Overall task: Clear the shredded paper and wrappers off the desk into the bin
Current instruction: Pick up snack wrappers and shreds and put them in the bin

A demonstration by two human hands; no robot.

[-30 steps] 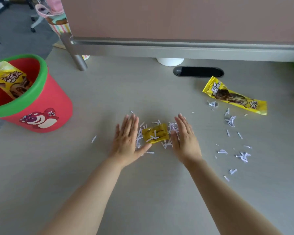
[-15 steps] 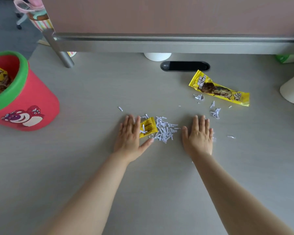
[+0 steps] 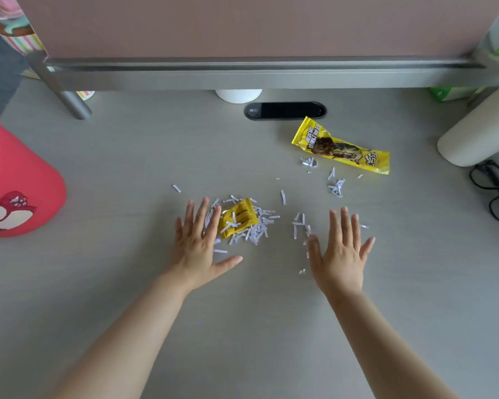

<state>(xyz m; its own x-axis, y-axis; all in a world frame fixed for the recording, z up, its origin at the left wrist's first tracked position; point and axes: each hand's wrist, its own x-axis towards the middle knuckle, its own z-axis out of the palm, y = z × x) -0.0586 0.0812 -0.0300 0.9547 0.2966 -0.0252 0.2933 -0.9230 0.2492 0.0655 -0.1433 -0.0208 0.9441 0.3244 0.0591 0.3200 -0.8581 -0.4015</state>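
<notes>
A small yellow wrapper [image 3: 238, 218] lies in a heap of white shredded paper [image 3: 258, 230] at the middle of the grey desk [image 3: 133, 168]. My left hand [image 3: 198, 244] rests flat and open at the heap's left edge, fingers spread. My right hand [image 3: 342, 251] is flat and open to the right, apart from the heap, with loose shreds [image 3: 300, 226] by its thumb. A long yellow wrapper [image 3: 342, 146] lies further back right with more scattered shreds [image 3: 336, 187] in front of it. The red bin with a green rim [image 3: 15, 182] stands at the left edge.
A pink partition on a metal rail [image 3: 257, 70] closes the back of the desk, with a black cable slot [image 3: 284, 110] and a white round base [image 3: 238, 95] below it. Black glasses [image 3: 494, 194] and a white cylinder [image 3: 478, 131] sit at the right.
My right hand has drawn away to the right from the heap, leaving a trail of shreds. The left hand stays beside the small wrapper. The view has shifted right, cutting off most of the bin.
</notes>
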